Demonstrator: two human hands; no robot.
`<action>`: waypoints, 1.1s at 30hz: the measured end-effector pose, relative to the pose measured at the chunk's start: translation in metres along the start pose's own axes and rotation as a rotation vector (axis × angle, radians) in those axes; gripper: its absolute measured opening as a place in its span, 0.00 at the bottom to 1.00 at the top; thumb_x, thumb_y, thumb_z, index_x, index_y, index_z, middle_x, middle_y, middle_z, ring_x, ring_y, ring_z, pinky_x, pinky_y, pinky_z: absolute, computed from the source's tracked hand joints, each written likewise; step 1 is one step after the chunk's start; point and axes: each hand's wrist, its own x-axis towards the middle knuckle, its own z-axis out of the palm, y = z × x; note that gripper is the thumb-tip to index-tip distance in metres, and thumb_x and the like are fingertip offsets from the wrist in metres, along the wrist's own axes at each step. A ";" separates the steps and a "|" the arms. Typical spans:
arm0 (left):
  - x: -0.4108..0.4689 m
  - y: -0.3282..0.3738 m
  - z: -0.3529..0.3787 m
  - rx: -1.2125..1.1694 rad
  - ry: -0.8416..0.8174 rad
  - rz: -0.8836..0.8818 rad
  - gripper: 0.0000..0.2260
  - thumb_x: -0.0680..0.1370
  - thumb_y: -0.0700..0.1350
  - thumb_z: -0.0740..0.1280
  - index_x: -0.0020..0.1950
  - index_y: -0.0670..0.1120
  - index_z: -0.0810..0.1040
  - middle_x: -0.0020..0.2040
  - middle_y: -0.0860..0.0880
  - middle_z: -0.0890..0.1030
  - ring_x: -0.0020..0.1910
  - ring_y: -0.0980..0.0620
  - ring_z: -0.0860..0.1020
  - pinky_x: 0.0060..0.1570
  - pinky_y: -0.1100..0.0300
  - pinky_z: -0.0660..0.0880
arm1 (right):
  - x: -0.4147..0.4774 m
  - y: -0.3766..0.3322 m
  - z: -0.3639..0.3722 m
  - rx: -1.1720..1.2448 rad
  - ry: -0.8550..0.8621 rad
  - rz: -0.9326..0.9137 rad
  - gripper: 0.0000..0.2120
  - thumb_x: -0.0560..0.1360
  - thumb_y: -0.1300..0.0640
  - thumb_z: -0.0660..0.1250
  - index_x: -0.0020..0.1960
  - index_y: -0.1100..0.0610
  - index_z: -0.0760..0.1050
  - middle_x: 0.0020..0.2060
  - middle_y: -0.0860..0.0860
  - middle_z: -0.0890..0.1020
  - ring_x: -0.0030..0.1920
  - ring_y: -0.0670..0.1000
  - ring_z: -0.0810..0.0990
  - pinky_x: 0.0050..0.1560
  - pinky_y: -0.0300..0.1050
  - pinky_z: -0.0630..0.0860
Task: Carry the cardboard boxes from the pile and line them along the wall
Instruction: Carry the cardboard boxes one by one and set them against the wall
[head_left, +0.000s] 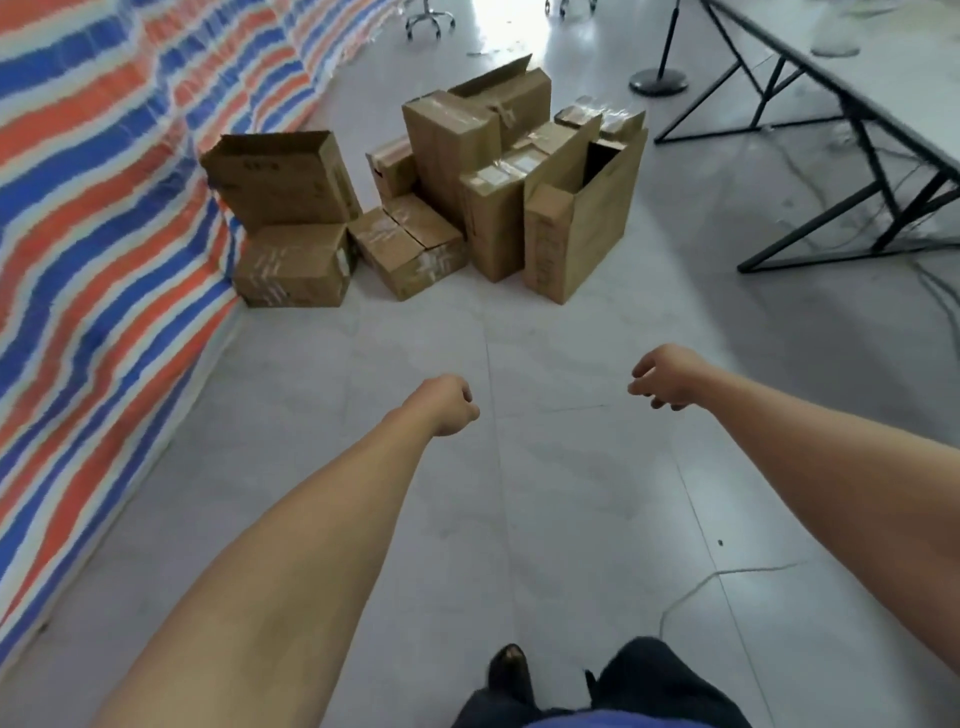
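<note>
Reaching forward over smooth grey floor tiles (545, 493), both bare forearms extend; the left hand (447, 405) is curled into an empty fist, and the right hand (662, 376) hangs loosely curled, holding nothing. Beyond, the pile of taped brown cardboard boxes (447, 156) stands beside the striped woven tarpaulin wall (104, 208); the rear boxes are partly hidden.

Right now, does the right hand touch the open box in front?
Apart. The head view shows bare floor between the right hand and the open box.
</note>
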 end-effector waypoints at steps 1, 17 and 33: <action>0.020 0.012 -0.010 0.012 -0.012 0.018 0.12 0.79 0.48 0.66 0.60 0.44 0.78 0.60 0.44 0.78 0.59 0.44 0.76 0.55 0.56 0.73 | 0.018 -0.001 -0.011 0.002 0.006 0.001 0.16 0.76 0.56 0.71 0.62 0.60 0.77 0.51 0.58 0.83 0.46 0.56 0.85 0.45 0.48 0.80; 0.387 0.235 -0.126 -0.080 -0.104 0.035 0.14 0.80 0.48 0.64 0.63 0.44 0.77 0.62 0.45 0.76 0.59 0.44 0.75 0.57 0.53 0.73 | 0.384 -0.008 -0.261 -0.002 -0.030 0.071 0.14 0.77 0.56 0.70 0.60 0.61 0.78 0.48 0.58 0.83 0.40 0.54 0.83 0.36 0.44 0.78; 0.767 0.293 -0.264 -0.168 -0.143 -0.055 0.06 0.79 0.45 0.65 0.49 0.43 0.79 0.49 0.45 0.78 0.47 0.46 0.76 0.52 0.50 0.75 | 0.747 -0.118 -0.419 -0.037 -0.098 0.071 0.15 0.77 0.57 0.69 0.62 0.62 0.77 0.50 0.58 0.83 0.39 0.54 0.83 0.34 0.43 0.77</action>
